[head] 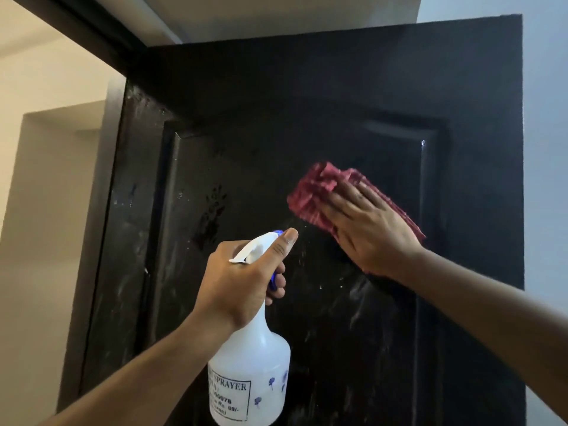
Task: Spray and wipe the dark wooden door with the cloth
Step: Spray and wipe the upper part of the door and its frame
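Observation:
The dark wooden door [307, 96] fills the view, with a raised panel and pale streaks and droplets on its lower half. My right hand [368, 229] lies flat with straight fingers on a crumpled red cloth [313, 192] and presses it against the panel. My left hand [242, 278] grips the neck of a white spray bottle [252, 379]. Its fingers curl round the blue trigger, and the thumb lies along the white nozzle head, which points at the door below the cloth.
The dark door frame [101, 38] runs along the upper left, with a cream wall and a recess [52, 167] beyond it. A pale blue-grey wall [547, 149] borders the door's right edge.

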